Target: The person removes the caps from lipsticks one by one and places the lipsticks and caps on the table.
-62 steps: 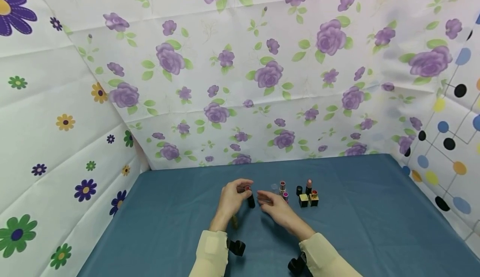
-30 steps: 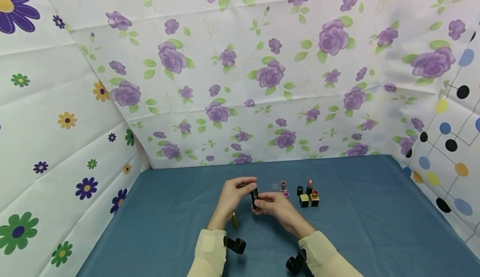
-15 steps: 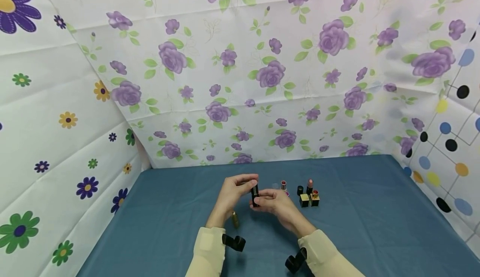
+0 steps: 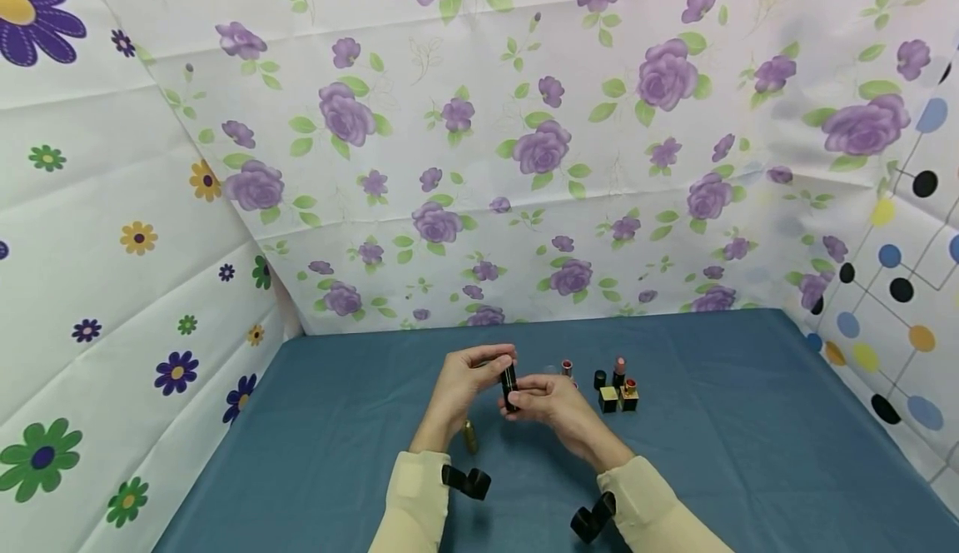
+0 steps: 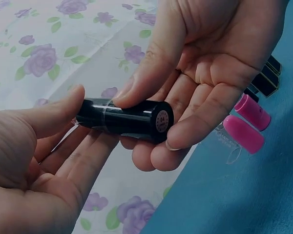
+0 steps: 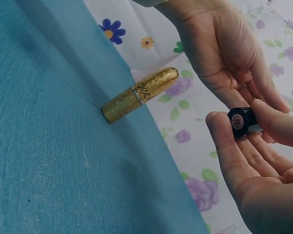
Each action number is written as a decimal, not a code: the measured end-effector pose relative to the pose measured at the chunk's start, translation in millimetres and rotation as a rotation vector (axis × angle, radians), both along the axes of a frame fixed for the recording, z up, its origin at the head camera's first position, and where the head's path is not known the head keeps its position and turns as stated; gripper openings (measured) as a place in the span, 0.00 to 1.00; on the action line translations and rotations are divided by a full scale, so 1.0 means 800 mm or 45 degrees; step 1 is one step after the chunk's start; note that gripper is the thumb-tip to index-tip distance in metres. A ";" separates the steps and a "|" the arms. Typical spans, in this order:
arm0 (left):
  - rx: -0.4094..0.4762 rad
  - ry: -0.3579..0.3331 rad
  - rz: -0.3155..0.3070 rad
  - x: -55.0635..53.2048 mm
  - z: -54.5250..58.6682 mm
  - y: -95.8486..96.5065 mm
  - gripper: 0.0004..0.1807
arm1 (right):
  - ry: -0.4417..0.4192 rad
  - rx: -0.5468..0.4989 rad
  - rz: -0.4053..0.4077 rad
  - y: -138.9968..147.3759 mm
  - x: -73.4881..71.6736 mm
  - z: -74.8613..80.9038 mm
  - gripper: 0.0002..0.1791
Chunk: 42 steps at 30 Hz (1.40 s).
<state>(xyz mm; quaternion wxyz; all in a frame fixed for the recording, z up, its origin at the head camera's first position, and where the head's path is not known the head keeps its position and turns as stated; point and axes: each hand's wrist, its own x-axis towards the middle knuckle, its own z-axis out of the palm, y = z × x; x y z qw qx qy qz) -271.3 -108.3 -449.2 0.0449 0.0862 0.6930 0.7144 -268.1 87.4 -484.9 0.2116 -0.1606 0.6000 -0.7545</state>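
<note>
A closed black lipstick tube [image 4: 509,386] is held between both hands in the head view. My left hand [image 4: 460,384] pinches its upper end between thumb and fingers. The right hand [image 4: 558,405] grips the lower end. In the left wrist view the tube [image 5: 129,118] lies across the fingers, a round reddish label marked 04 on its base. That labelled base also faces the camera in the right wrist view. Below the left hand, a gold lipstick [image 6: 139,95] stands upright on the table.
Right of the hands stand an open nude-pink lipstick [image 4: 619,371], a black cap [image 4: 599,380], a gold-topped cap [image 4: 608,400] and a red lipstick [image 4: 629,396]. Another red lipstick [image 4: 567,368] is behind the right hand. Bright pink lipstick parts [image 5: 244,132] stand nearby. Patterned cloth borders the blue table [image 4: 337,420].
The right hand has moved left from being apart and now grips the tube's lower end. A reddish top visible at first on the tube no longer shows. Over the last second the hands barely shift.
</note>
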 end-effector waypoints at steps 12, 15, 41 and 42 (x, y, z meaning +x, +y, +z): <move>0.051 -0.003 0.089 0.001 -0.003 0.009 0.19 | 0.021 0.031 -0.040 0.005 0.002 -0.001 0.26; 0.082 -0.006 0.115 0.003 -0.003 0.010 0.17 | 0.040 0.051 -0.040 0.006 0.002 0.000 0.25; 0.242 -0.035 0.313 -0.005 0.009 0.000 0.17 | 0.203 0.370 -0.109 0.013 0.011 0.005 0.20; 0.251 -0.020 0.339 -0.006 0.013 -0.003 0.17 | 0.208 0.398 -0.119 0.015 0.012 0.003 0.20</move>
